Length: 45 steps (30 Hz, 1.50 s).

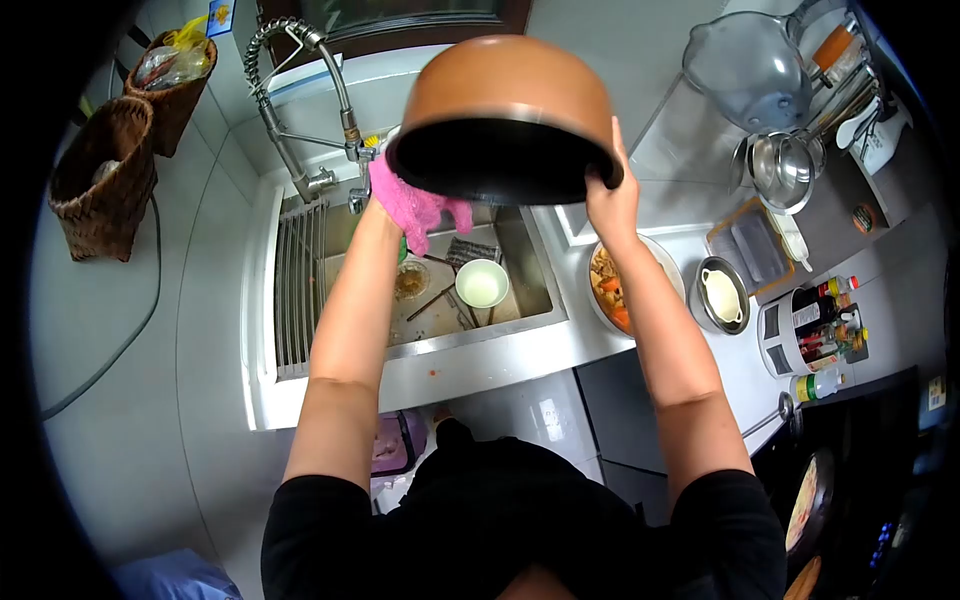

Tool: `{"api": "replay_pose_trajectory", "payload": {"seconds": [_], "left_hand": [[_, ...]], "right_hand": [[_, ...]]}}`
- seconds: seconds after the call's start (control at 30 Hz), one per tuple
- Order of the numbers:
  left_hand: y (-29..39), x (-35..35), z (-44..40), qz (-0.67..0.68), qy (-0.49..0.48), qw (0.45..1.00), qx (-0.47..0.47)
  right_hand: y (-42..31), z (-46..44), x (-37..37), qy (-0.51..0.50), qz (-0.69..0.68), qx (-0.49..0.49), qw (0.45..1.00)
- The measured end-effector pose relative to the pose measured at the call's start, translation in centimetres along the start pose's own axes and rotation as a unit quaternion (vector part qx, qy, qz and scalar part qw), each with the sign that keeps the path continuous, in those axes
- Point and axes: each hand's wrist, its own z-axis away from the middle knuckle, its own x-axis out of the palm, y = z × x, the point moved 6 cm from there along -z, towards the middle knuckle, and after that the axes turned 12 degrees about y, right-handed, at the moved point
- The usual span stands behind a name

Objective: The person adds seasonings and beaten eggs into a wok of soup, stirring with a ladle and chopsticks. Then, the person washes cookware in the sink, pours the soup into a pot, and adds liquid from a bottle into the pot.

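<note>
An orange-brown pot (510, 85) with a black inside is held up over the sink, tilted so its opening faces me. My right hand (613, 195) grips its rim at the right. At the pot's left side is my left hand (395, 205), with a pink cloth (420, 208) around or in it; its fingers are hidden. Beneath, in the metal sink (540, 270), a pale green bowl (482, 284) sits near chopsticks (430, 303) and a dark rectangular item.
A spring-neck faucet (280, 140) rises at the back left, beside a drying rack (300, 290). On the right counter stand a bowl of food (612, 290), a metal bowl (722, 295) and bottles (820, 340). A pan (810, 500) is at the lower right; baskets (100, 190) hang left.
</note>
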Motion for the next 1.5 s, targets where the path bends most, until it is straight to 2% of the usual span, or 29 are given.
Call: {"api": "replay_pose_trajectory", "payload": {"seconds": [0.07, 0.1, 0.17, 0.23, 0.3, 0.33, 0.37, 0.4, 0.43, 0.47, 0.5, 0.53, 0.57, 0.63, 0.7, 0.73, 0.77, 0.83, 0.97, 1.0, 1.03, 1.07, 1.1, 1.13, 1.17, 1.23, 1.3, 1.4, 1.5], "left_hand": [[-0.2, 0.5, 0.4, 0.103, 0.179, 0.978, -0.025], [-1.0, -1.2, -0.7, 0.101, 0.173, 0.979, -0.023], [-4.4, -7.7, -3.0, 0.005, 0.201, 0.974, -0.105], [-3.8, -7.9, -0.4, -0.199, 0.236, 0.947, -0.095], [-6.1, -14.1, -2.3, -0.175, 0.236, 0.956, 0.001], [-6.5, -17.3, -2.4, -0.181, 0.224, 0.958, -0.006], [-6.8, -18.9, -2.4, -0.585, 0.084, 0.804, 0.062], [-9.4, -18.2, -2.2, -0.859, -0.085, 0.484, 0.142], [-9.7, -16.6, -0.3, -0.923, -0.111, 0.368, 0.013], [-10.5, -16.1, 1.5, -0.933, -0.201, 0.293, -0.055], [-11.7, -20.9, 0.3, -0.910, -0.195, 0.350, -0.109], [-10.0, -15.9, 1.8, -0.914, -0.160, 0.332, -0.168], [-8.6, -10.4, 2.7, -0.841, -0.247, 0.481, -0.022], [-5.8, -0.2, 6.2, -0.658, -0.175, 0.726, 0.096], [-5.4, 5.3, 7.5, -0.579, -0.170, 0.783, 0.152], [-7.5, -1.4, 3.9, -0.520, -0.129, 0.844, 0.031], [-8.7, 0.2, 4.3, -0.499, -0.122, 0.855, 0.069], [-11.9, 6.4, 6.7, -0.454, -0.123, 0.868, 0.161], [-19.1, 14.7, 8.7, -0.382, -0.141, 0.889, 0.209], [-20.9, 16.4, 9.1, -0.366, -0.146, 0.894, 0.212], [-22.8, 18.4, 9.3, -0.351, -0.151, 0.902, 0.203], [-24.8, 20.3, 9.6, -0.338, -0.157, 0.909, 0.186], [-26.8, 22.0, 9.7, -0.329, -0.159, 0.918, 0.152], [-28.8, 23.5, 10.2, -0.319, -0.162, 0.927, 0.115], [-31.1, 24.3, 10.6, -0.326, -0.149, 0.933, 0.023], [-36.2, 24.1, 11.2, -0.321, -0.089, 0.918, -0.213], [-39.7, 23.0, 11.3, -0.314, -0.027, 0.895, -0.316], [-44.3, 21.5, 9.9, -0.294, -0.045, 0.865, -0.404], [-44.6, 24.5, 10.5, -0.308, -0.065, 0.844, -0.434]], "right_hand": [[3.4, 1.0, 0.2, -0.051, -0.005, 0.172, 0.984], [5.2, 2.0, 0.2, -0.058, -0.002, 0.238, 0.970], [6.7, 4.3, -0.4, -0.022, -0.060, 0.356, 0.932], [7.0, 6.0, -1.3, -0.002, -0.065, 0.441, 0.895], [6.9, 7.1, -2.5, 0.080, -0.110, 0.398, 0.907], [6.2, 7.0, -3.2, 0.074, -0.075, 0.354, 0.929], [5.4, 7.0, -4.3, 0.074, -0.032, 0.310, 0.947], [4.1, 6.8, -5.5, 0.093, -0.018, 0.247, 0.964], [2.7, 6.6, -6.6, 0.114, 0.006, 0.183, 0.977], [1.7, 6.5, -7.7, 0.115, -0.009, 0.142, 0.983], [0.9, 6.6, -8.9, 0.114, -0.023, 0.101, 0.988], [0.9, 7.0, -10.0, 0.108, 0.011, 0.077, 0.991], [0.9, 7.2, -11.2, 0.098, 0.042, 0.057, 0.993], [-1.0, 7.1, -13.7, 0.104, 0.090, -0.041, 0.990], [-1.9, 7.5, -16.3, 0.082, 0.089, -0.063, 0.991], [-2.7, 7.6, -18.0, 0.100, 0.108, -0.072, 0.987], [-2.8, 7.7, -20.1, 0.111, 0.125, -0.068, 0.984], [-3.9, 8.1, -23.7, 0.134, 0.150, -0.147, 0.968], [-4.0, 9.9, -32.7, 0.208, 0.200, -0.102, 0.952], [-2.6, 11.0, -34.9, 0.203, 0.195, -0.008, 0.960], [-1.1, 12.3, -37.1, 0.199, 0.197, 0.156, 0.947], [-0.8, 13.5, -39.1, 0.177, 0.279, 0.178, 0.927], [0.0, 15.1, -41.1, 0.151, 0.358, 0.200, 0.899], [2.0, 18.3, -43.3, 0.158, 0.432, 0.262, 0.848], [4.2, 22.0, -45.1, 0.162, 0.498, 0.322, 0.789], [6.9, 29.0, -47.8, 0.195, 0.534, 0.538, 0.622], [8.2, 32.6, -48.4, 0.203, 0.519, 0.583, 0.591], [10.9, 34.6, -47.8, 0.228, 0.544, 0.536, 0.603], [14.7, 34.0, -46.4, 0.242, 0.574, 0.472, 0.623]]}}
